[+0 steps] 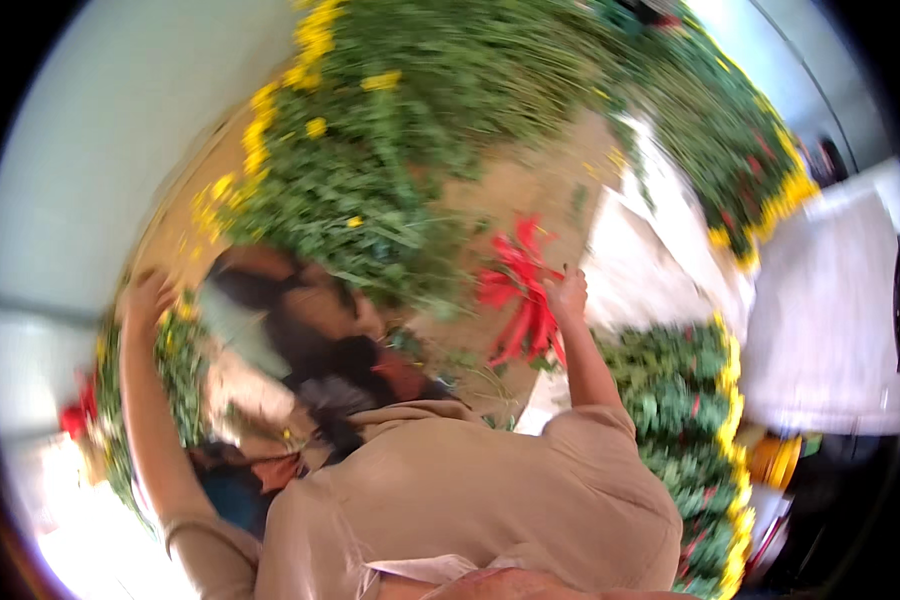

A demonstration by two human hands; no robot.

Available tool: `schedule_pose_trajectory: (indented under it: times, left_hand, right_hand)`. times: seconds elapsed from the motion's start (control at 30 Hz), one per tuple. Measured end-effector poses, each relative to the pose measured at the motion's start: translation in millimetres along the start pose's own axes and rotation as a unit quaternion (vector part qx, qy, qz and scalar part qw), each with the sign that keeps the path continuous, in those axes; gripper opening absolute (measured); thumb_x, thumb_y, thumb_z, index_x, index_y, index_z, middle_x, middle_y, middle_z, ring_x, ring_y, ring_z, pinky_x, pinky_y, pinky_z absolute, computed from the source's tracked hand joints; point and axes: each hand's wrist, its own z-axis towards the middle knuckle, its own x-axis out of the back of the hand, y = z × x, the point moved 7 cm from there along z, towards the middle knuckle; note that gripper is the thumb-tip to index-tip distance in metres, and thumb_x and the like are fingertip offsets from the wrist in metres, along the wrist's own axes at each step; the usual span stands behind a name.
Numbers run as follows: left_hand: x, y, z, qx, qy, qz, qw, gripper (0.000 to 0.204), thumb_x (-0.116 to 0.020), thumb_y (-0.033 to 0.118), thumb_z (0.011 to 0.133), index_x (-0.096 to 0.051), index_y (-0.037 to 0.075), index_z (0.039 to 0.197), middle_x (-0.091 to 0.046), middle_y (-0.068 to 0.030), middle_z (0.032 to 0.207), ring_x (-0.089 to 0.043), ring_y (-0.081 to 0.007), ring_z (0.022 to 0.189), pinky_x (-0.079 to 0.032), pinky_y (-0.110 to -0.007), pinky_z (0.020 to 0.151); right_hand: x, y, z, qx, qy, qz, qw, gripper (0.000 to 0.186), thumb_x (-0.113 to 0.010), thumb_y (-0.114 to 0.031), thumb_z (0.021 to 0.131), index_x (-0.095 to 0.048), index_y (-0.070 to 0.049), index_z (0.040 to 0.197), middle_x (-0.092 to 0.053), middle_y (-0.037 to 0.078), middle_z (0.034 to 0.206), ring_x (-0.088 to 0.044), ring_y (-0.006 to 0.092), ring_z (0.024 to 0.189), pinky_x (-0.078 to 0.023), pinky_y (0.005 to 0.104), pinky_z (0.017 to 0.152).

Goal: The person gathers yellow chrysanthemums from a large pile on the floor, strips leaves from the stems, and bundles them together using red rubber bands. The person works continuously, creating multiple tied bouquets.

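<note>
Being blurred, the right hand [568, 294] cannot be judged as gripping or merely beside the red strips [518, 284], seen against the brown floor [470, 198]; the left hand [150, 297] is loosely spread near yellow flowers [222, 187]. Presumably light and limp, the strips are best taken where gathered

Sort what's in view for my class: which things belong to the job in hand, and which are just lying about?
Probably in the job:
red strips, at the right hand
leafy yellow-flowered stems
flower bundles at lower right

Probably just lying about:
orange-yellow container, right
red item, far left, too blurred to identify
</note>
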Motion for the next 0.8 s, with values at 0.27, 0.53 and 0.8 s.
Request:
schedule_pose_trajectory:
  times: [0.27, 0.53, 0.8]
  left_hand:
    - [-103.2, -180.9, 23.3, -0.116, -0.082, -0.057, 0.988, 0.036, -0.068, 0.017, 0.097, -0.063, -0.003, 0.126, -0.069, -0.0178, 0.124, -0.073, -0.0299, 0.099, -0.062, -0.04, 0.082]
    - [-193.5, -193.0, 17.6, 0.238, -0.022, -0.381, 0.893, 0.024, -0.062, 0.019, 0.103, -0.067, 0.0, 0.115, -0.073, -0.0137, 0.106, -0.076, -0.0256, 0.09, -0.063, -0.034, 0.078]
    - [-208.4, -191.9, 69.9, 0.239, -0.044, -0.435, 0.867, 0.022, -0.059, 0.02, 0.105, -0.069, 0.003, 0.114, -0.074, -0.0127, 0.106, -0.075, -0.0226, 0.089, -0.061, -0.032, 0.076]
  right_hand:
    - [-137.0, -292.2, 17.0, 0.326, -0.337, 0.18, 0.865, 0.044, -0.072, -0.026, 0.088, -0.067, 0.001, 0.123, -0.072, 0.023, 0.114, -0.069, 0.0381, 0.109, -0.054, 0.0448, 0.093]
    - [-233.5, -500.4, 0.2, 0.487, -0.311, -0.011, 0.816, 0.03, -0.072, -0.016, 0.092, -0.064, -0.002, 0.119, -0.07, 0.02, 0.109, -0.07, 0.0363, 0.1, -0.057, 0.0434, 0.084]
    - [-307.4, -540.6, -10.5, 0.462, -0.23, -0.153, 0.843, 0.059, -0.074, -0.022, 0.093, -0.049, -0.004, 0.144, -0.063, 0.023, 0.131, -0.069, 0.0391, 0.101, -0.058, 0.0503, 0.082]
